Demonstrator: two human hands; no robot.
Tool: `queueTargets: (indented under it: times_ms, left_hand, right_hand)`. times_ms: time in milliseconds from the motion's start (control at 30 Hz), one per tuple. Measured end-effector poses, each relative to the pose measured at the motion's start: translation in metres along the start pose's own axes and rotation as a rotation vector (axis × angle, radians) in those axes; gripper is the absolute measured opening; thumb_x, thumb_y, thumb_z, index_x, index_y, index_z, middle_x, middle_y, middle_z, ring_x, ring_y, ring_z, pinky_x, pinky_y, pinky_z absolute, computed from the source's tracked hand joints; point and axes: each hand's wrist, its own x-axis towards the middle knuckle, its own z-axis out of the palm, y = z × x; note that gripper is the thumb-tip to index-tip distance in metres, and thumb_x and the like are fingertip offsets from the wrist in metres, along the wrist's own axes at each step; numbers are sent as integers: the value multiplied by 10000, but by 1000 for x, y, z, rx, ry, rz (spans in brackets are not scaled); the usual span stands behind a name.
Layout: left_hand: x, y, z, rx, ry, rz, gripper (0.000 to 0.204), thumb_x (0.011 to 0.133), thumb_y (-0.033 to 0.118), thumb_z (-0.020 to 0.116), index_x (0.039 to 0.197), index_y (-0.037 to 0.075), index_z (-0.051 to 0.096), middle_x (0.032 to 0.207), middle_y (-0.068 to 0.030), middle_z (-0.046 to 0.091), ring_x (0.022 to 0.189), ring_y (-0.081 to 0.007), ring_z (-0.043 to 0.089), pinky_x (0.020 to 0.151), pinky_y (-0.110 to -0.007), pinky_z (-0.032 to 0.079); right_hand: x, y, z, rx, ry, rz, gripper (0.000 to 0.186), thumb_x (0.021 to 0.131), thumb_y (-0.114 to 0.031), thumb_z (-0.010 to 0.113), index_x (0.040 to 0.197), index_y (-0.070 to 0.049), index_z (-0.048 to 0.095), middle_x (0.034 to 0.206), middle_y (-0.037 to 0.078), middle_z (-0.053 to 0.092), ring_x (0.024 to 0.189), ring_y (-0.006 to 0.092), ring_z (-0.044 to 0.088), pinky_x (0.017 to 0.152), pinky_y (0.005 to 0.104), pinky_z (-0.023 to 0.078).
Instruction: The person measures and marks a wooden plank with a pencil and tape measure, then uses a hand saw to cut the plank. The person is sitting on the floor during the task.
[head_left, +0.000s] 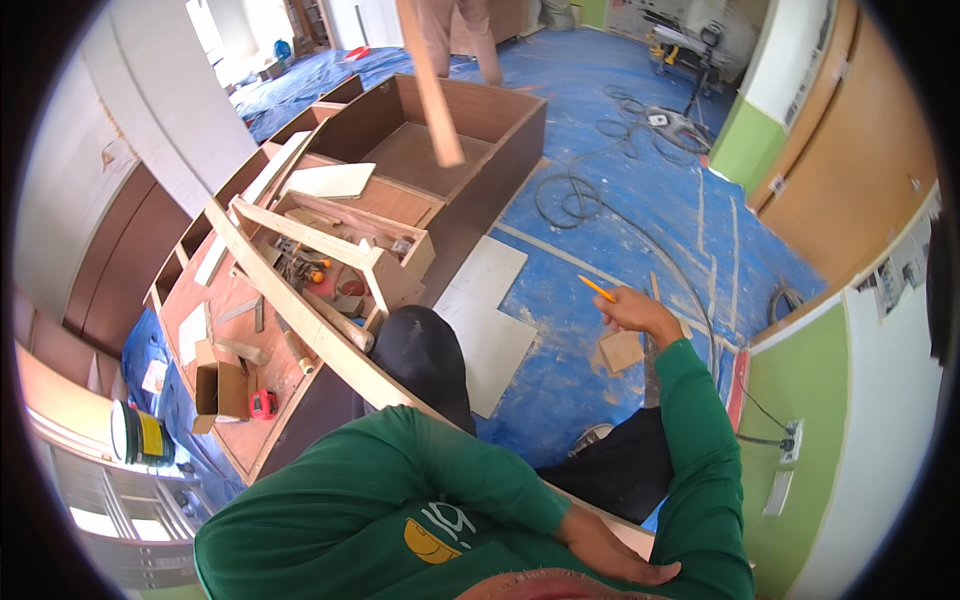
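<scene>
A yellow pencil [597, 289] is pinched in my right hand [640, 314], its tip pointing up and left over the blue floor sheet. My left arm crosses in front of my body, and my left hand [612, 548] lies over the near part of a long wooden board [325, 338], close to my right forearm. Most of that hand's fingers are hidden, so their grip is unclear. The board slants from the lower middle to the upper left, passing over a wooden drawer box [408, 262] of tools. Beneath my right hand, a small wood block [621, 351] lies on the floor.
A large brown cabinet carcass [520, 125] lies ahead, with wood scraps, a cardboard box [232, 392] and a red tape measure [263, 404] on it. White panels [482, 330] lie beside it. A black cable [655, 240] snakes across the floor. Another person [455, 30] stands beyond; a ladder [125, 510] is left.
</scene>
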Motion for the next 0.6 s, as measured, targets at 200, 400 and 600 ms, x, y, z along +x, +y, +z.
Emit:
queueTargets:
  times_ms: [200,400,600]
  left_hand:
    - [12,-5,-8,66,-147,-156,1124,1007,868,45,1726,6,122,1794,-193,170,1659,-308,176,1358,-435,170]
    - [36,-31,15,-177,-73,31,1083,1053,803,39,1688,-56,218,1759,-232,246,1627,-330,254,1348,-418,222]
    - [-1,13,-10,106,-284,-66,1072,1074,794,127,1585,-109,398,1604,-280,479,1513,-369,446,1252,-431,379]
  right_hand:
    - [10,11,6,-34,8,8,527,1105,-490,562,1140,12,720,934,95,744,775,195,701,736,399,566]
    - [5,0,5,-110,-11,-2,498,1123,-453,535,1222,-1,719,968,101,754,785,226,696,760,459,539]
    - [-2,2,6,-78,38,14,480,1133,-443,520,1173,-13,730,955,105,752,790,240,690,757,475,527]
